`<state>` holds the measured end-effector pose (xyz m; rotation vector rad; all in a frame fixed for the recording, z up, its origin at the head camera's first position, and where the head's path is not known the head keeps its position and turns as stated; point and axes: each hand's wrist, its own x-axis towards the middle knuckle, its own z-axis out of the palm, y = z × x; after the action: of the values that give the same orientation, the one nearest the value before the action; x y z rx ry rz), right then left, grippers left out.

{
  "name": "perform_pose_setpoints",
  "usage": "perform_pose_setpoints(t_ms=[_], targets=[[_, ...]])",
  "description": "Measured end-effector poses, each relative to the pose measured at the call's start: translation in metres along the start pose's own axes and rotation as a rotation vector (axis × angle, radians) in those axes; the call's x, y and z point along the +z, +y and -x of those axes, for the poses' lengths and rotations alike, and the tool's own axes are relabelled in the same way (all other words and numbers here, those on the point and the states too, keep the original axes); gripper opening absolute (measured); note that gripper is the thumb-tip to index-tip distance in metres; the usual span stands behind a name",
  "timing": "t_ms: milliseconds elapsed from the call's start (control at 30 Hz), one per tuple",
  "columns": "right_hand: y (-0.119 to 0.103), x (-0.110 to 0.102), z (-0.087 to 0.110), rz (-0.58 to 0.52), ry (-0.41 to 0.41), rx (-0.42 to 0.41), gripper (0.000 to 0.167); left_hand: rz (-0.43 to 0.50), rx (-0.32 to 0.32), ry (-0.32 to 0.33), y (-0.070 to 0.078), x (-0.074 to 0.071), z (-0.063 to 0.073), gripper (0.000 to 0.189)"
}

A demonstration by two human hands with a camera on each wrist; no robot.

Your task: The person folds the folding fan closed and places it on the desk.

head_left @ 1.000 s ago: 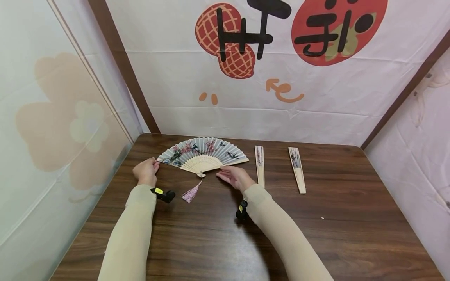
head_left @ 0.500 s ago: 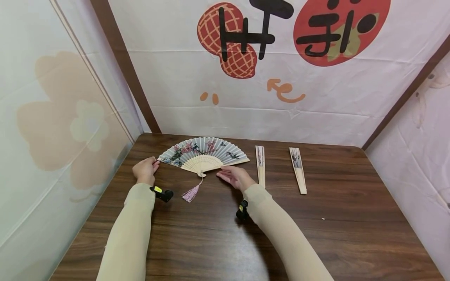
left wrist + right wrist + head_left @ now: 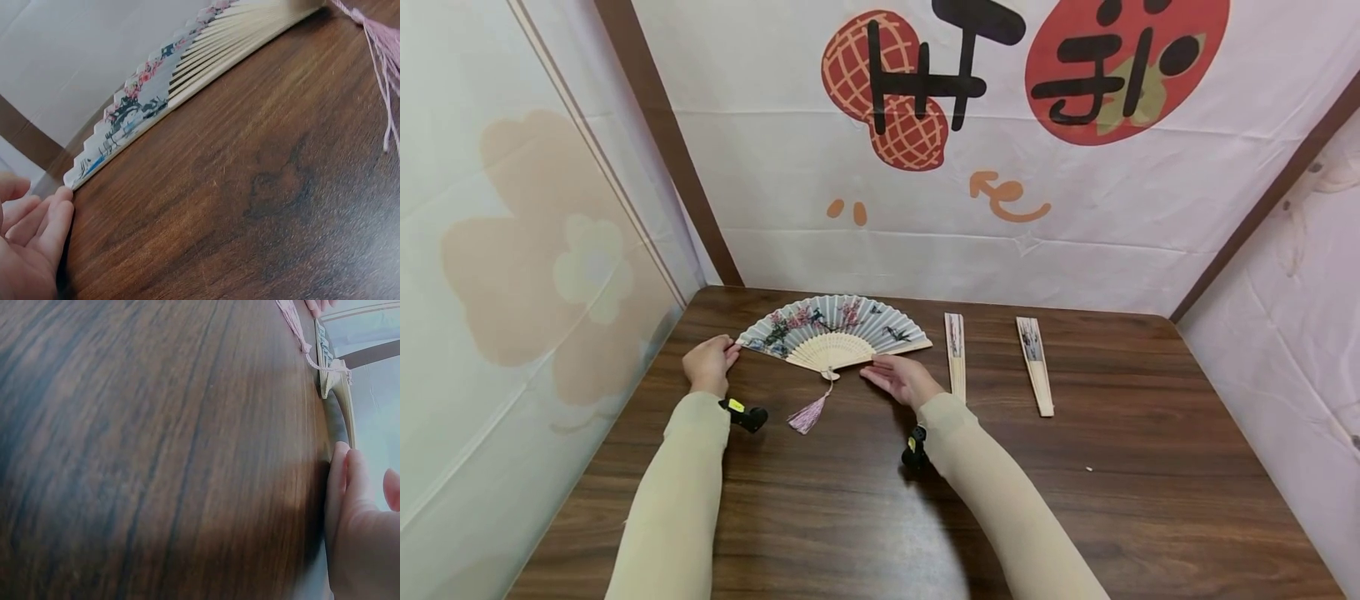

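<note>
A folding fan [image 3: 829,333] lies spread on the wooden table, its pale leaf printed with pink blossoms and a dark bird. From its pivot a pink tassel [image 3: 808,414] trails toward the front. My left hand [image 3: 709,365] touches the fan's left corner with extended fingertips [image 3: 61,194]; the thumb stays apart. At the right guard stick, my right hand [image 3: 902,379] rests its straight fingers [image 3: 351,472] against the edge, thumb lifted away. In the right wrist view the fan [image 3: 331,375] appears almost edge-on, so most of its leaf is hidden there.
Two folded fans lie right of the spread one: a nearer one [image 3: 955,354], partly covered by my right forearm, and a farther one [image 3: 1035,367]. A small white speck [image 3: 1088,469] sits on the table [image 3: 1150,517]. Printed cloth walls [image 3: 925,258] border the back and sides.
</note>
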<state>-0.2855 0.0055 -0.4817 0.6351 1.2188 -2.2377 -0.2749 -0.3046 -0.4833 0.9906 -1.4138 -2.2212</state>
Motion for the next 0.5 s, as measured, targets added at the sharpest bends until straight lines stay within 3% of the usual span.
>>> perform_pose_setpoints(t_ms=[100, 333, 500], targets=[[0.0015, 0.0001, -0.0013, 0.012, -0.003, 0.003, 0.024, -0.023, 0.003, -0.004, -0.0020, -0.0027, -0.0032, 0.007], [0.0010, 0.0016, -0.0033, 0.010, -0.007, -0.005, 0.034, -0.055, 0.002, -0.010, -0.0028, -0.0018, -0.0055, 0.032], [0.0013, 0.0022, -0.0036, -0.011, -0.008, 0.011, 0.041, -0.079, -0.004, -0.006, -0.0031, 0.0000, -0.0042, 0.038]])
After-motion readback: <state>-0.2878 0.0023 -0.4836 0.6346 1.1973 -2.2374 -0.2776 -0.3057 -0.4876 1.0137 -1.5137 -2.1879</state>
